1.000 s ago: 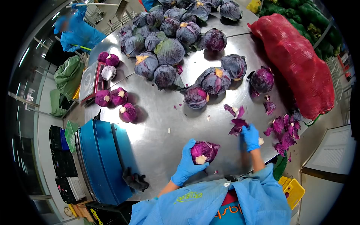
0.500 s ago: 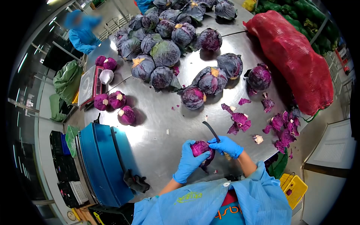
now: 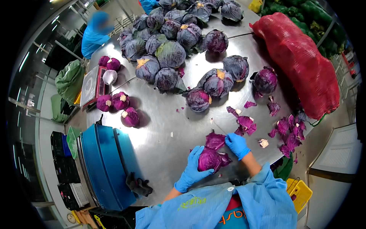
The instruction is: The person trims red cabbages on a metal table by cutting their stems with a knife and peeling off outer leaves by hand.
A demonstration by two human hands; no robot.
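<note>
My left hand (image 3: 191, 170), in a blue glove, is wrapped round the left side of a peeled red cabbage (image 3: 208, 159) near the front edge of the steel table. Loosened purple leaves (image 3: 215, 141) spread from the cabbage's far and right sides. My right hand (image 3: 237, 145), also gloved, is closed just right of those leaves. From it a thin knife blade (image 3: 219, 127) points away to the upper left, faint against the shiny steel. The knife's handle is hidden in the fingers.
Unpeeled red cabbages (image 3: 170, 54) are heaped at the back. Trimmed ones (image 3: 130, 116) sit left, beside a scale (image 3: 90, 84). Leaf scraps (image 3: 291, 133) lie right, below a red mesh sack (image 3: 301, 65). A blue bin (image 3: 103, 164) stands front left. A co-worker (image 3: 93, 36) is at far left.
The knife hand has moved up and right, and leaves have come away from the cabbage, which shows a smoother surface. The co-worker at far left has shifted right.
</note>
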